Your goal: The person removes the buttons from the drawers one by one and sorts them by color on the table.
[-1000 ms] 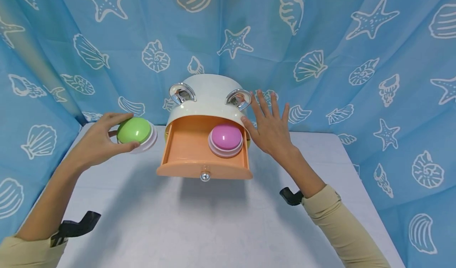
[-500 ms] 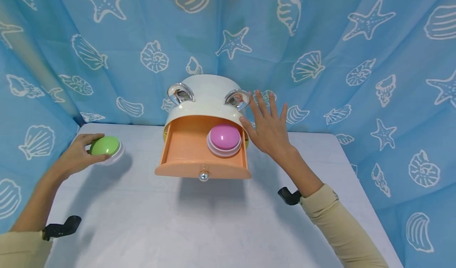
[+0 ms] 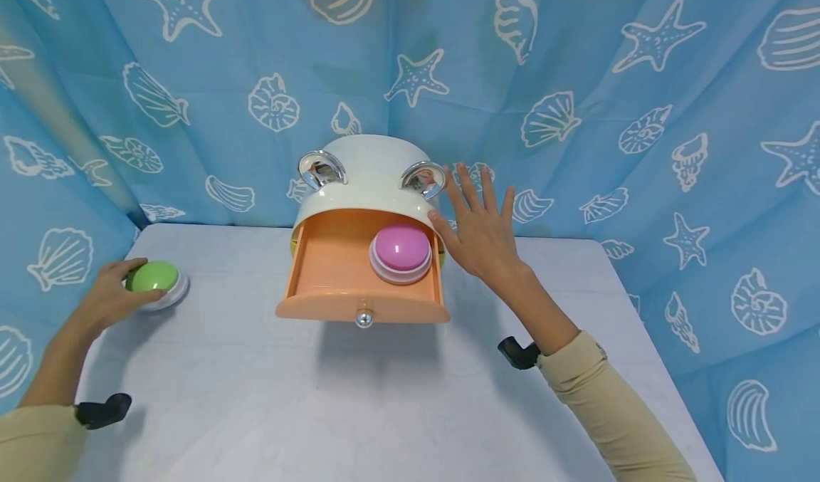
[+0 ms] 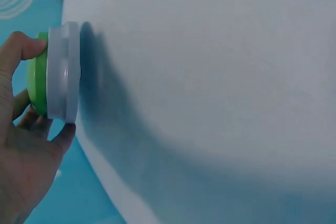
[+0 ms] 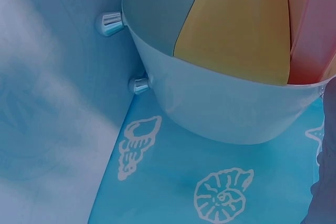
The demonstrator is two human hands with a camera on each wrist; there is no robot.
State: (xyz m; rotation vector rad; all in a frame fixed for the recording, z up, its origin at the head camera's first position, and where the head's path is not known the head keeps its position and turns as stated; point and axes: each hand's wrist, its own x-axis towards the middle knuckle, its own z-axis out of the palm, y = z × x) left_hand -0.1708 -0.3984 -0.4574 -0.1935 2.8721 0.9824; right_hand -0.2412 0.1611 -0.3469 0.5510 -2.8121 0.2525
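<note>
My left hand (image 3: 107, 298) grips a green-topped push button (image 3: 154, 277) with a white base, at the table's far left. In the left wrist view the white base (image 4: 64, 72) of the button faces the tabletop beside its shadow; whether it touches I cannot tell. My right hand (image 3: 482, 243) lies with straight, spread fingers against the right side of a white drawer box (image 3: 374, 176) with two chrome ear-like loops. Its orange drawer (image 3: 329, 261) is pulled out, and a pink push button (image 3: 401, 248) sits in the drawer's right part.
A white-covered table (image 3: 384, 411) bears the box at its back middle. Behind and beside it hangs a blue curtain (image 3: 474, 90) with shell and starfish prints. The drawer's silver knob (image 3: 364, 318) sticks out at the front. Chrome feet (image 5: 110, 23) show under the box.
My left hand has carried the green push button left and down, from beside the box to the table's left edge. The right hand, box and pink button keep their places.
</note>
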